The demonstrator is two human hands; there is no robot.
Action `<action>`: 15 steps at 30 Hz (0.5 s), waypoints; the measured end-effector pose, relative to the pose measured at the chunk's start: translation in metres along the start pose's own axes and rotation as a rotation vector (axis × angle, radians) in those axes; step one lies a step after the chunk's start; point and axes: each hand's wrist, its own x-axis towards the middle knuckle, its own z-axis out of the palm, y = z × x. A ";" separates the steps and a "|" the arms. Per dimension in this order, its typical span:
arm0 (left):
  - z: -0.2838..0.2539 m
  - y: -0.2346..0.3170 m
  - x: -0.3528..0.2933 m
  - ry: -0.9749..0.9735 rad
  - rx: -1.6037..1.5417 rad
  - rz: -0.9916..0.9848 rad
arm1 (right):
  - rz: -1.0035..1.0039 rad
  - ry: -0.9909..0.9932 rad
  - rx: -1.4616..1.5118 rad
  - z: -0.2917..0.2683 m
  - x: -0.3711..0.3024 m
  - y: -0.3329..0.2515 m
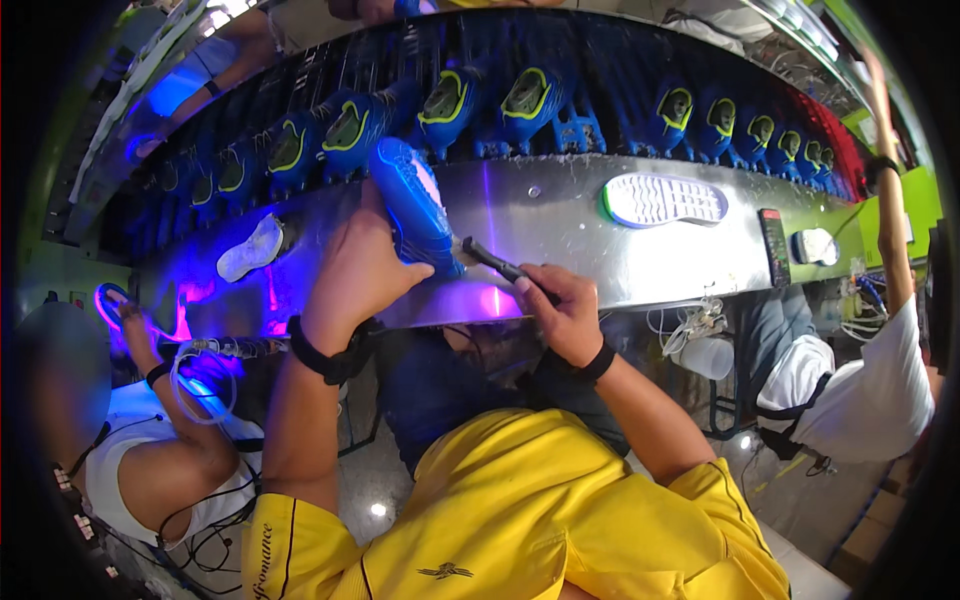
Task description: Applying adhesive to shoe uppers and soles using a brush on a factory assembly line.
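My left hand [360, 268] is wrapped round a blue shoe upper [408, 195], tilted so that its pale underside faces right. A short dark-handled brush [492, 260] is pinched in the fingers of my right hand [565, 308]. Its bristle end lies at the lower edge of the shoe, close to my left thumb; whether it touches cannot be made out. Beneath both hands runs a shiny metal work ledge [560, 240]. On it, left of my left hand, lies a pale shoe sole [252, 250]. A white sole with green edging [664, 201] rests further right, tread side up.
Along the far side, a dark conveyor carries several blue shoes with yellow-green collars [445, 100]. At the ledge's right stand a dark remote-like device [773, 246] and another small sole [815, 247]. Co-workers in white sit on both sides. Cables and a white cup [705, 355] hang below the edge.
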 end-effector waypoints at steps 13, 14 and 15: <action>0.034 -0.011 -0.055 0.039 -1.148 -0.013 | 0.086 0.025 0.055 -0.040 -0.010 -0.073; 0.036 -0.006 -0.063 0.000 -1.174 -0.005 | 0.017 0.011 0.006 -0.041 -0.007 -0.077; 0.036 0.000 -0.067 -0.007 -1.180 -0.015 | -0.053 -0.002 -0.043 -0.043 -0.004 -0.082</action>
